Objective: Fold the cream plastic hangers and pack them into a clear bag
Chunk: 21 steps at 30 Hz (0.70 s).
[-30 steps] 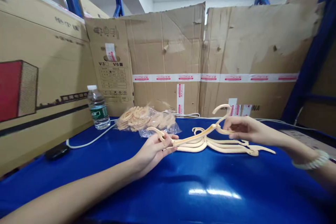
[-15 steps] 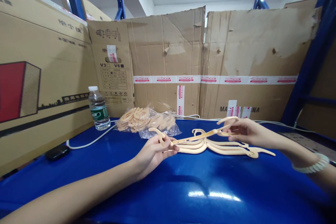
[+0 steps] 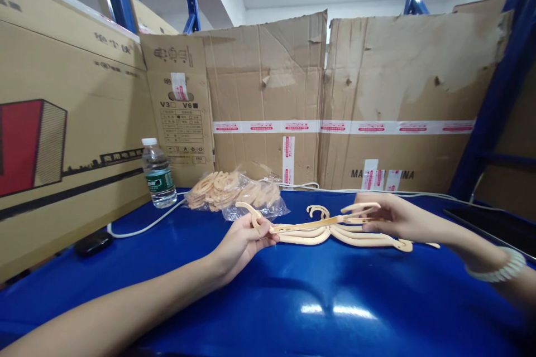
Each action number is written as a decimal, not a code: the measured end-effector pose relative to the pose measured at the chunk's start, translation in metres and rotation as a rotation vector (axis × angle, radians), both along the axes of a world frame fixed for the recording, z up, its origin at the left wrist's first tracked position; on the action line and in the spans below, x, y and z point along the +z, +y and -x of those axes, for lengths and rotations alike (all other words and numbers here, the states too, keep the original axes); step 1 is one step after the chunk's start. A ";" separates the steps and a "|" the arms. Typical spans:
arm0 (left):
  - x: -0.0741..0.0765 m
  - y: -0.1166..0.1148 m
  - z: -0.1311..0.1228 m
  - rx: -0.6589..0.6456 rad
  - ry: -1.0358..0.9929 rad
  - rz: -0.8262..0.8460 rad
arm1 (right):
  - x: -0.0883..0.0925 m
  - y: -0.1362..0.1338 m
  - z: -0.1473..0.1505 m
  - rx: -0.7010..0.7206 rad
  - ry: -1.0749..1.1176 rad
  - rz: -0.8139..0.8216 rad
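A cream plastic hanger (image 3: 307, 225), with folding-looking arms, is held up between my two hands. My left hand (image 3: 247, 237) pinches its left end, where a curved piece sticks up beyond the fingers. At the other end my right hand (image 3: 387, 215) has its fingers bent around the hanger's right part, and some fingertips are hidden behind it. Just behind and below, several matching hangers (image 3: 364, 240) lie together on the blue table (image 3: 293, 301), their hooks pointing away from me. The held hanger partly covers them.
Clear plastic bags of cream parts (image 3: 226, 189) lie at the back left, near a water bottle (image 3: 159, 178). A small black object (image 3: 92, 242) sits at left, a dark flat device (image 3: 489, 226) at right. A white cable (image 3: 142, 228) runs behind. Cardboard panels (image 3: 268, 95) wall the back.
My right hand and the hanger's right end have come down a little, and the right fingers have shifted on it. My left hand has moved slightly left. The device at right looks darker.
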State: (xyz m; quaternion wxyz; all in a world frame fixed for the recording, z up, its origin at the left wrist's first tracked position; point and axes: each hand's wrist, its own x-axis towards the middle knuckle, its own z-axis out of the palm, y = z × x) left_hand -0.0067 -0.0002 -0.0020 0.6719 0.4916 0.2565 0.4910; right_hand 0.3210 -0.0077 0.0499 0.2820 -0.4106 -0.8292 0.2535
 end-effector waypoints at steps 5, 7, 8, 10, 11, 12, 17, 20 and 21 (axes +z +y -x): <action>0.001 -0.001 0.000 0.067 0.013 -0.009 | -0.010 0.002 0.000 0.032 0.023 0.059; 0.003 -0.002 -0.001 0.110 0.023 -0.005 | -0.011 0.000 0.003 0.059 0.015 0.075; 0.003 -0.003 -0.001 0.129 0.031 -0.005 | -0.011 -0.001 0.005 0.072 0.011 0.083; 0.004 -0.004 -0.001 0.167 0.044 -0.015 | -0.009 -0.006 0.011 0.108 0.005 0.112; 0.005 -0.004 -0.001 0.189 0.048 -0.021 | -0.008 -0.008 0.014 0.125 0.001 0.136; 0.005 -0.004 -0.001 0.209 0.050 -0.026 | -0.006 -0.011 0.017 0.141 -0.005 0.162; 0.005 -0.001 -0.002 0.291 0.007 -0.010 | 0.001 -0.022 0.028 0.112 -0.003 0.247; 0.004 0.002 -0.002 0.340 -0.030 0.003 | -0.002 -0.021 0.029 0.079 0.052 0.252; 0.004 0.003 -0.002 0.348 -0.033 -0.003 | -0.002 -0.020 0.028 0.068 0.072 0.245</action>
